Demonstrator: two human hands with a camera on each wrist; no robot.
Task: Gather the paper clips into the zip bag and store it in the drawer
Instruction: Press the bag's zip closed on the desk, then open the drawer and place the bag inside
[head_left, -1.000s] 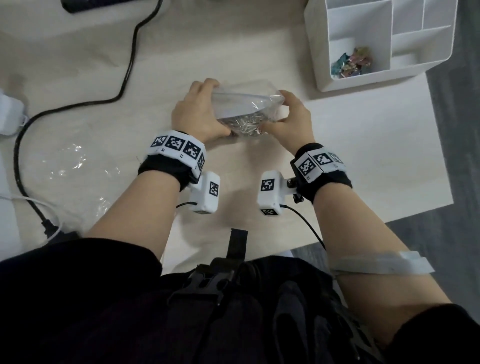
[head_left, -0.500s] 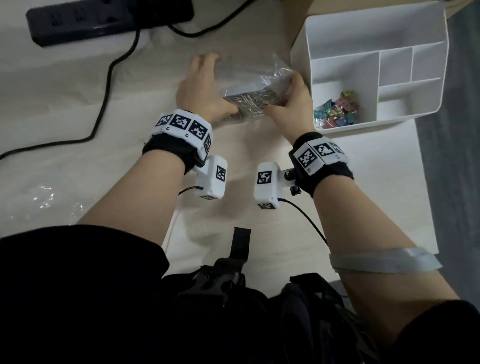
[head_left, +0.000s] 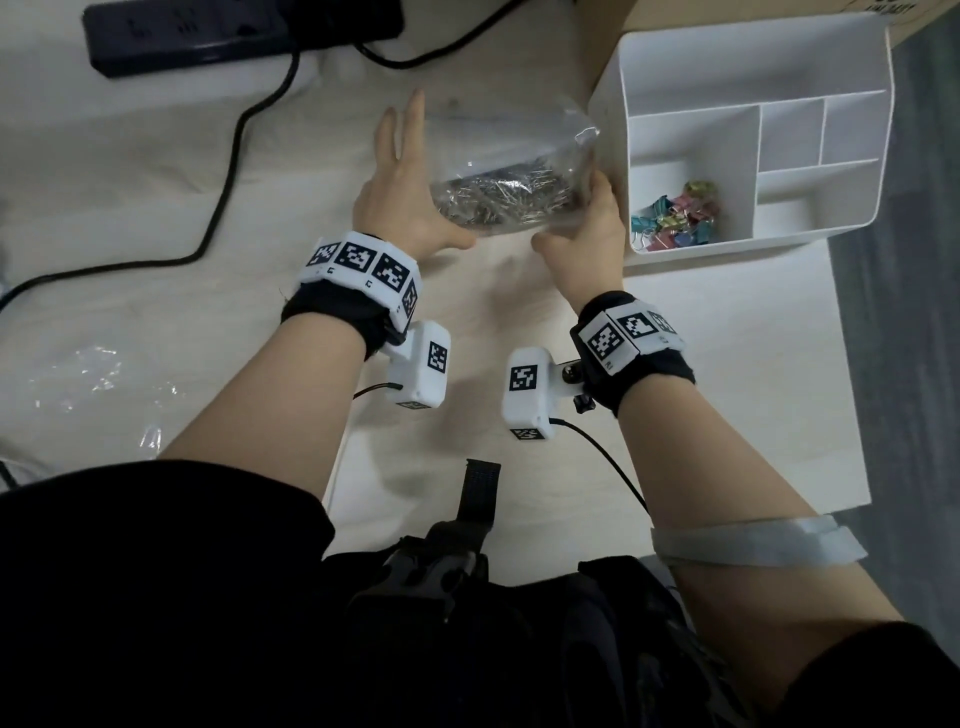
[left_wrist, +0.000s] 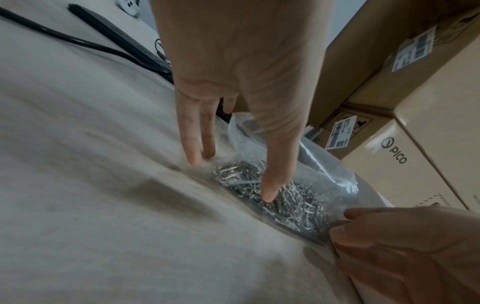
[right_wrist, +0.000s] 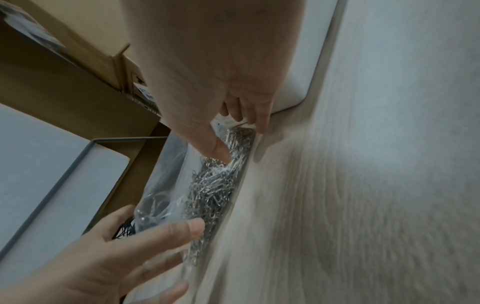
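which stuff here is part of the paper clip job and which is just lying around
In the job:
zip bag
paper clips inside it
left hand, flat against the bag
right hand, gripping the bag
drawer

Lying about:
binder clips
power strip
cable
boxes
plastic wrap

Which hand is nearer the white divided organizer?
Right. The right hand sits beside the white divided organizer, gripping the zip bag; the left hand is on the bag's far side.
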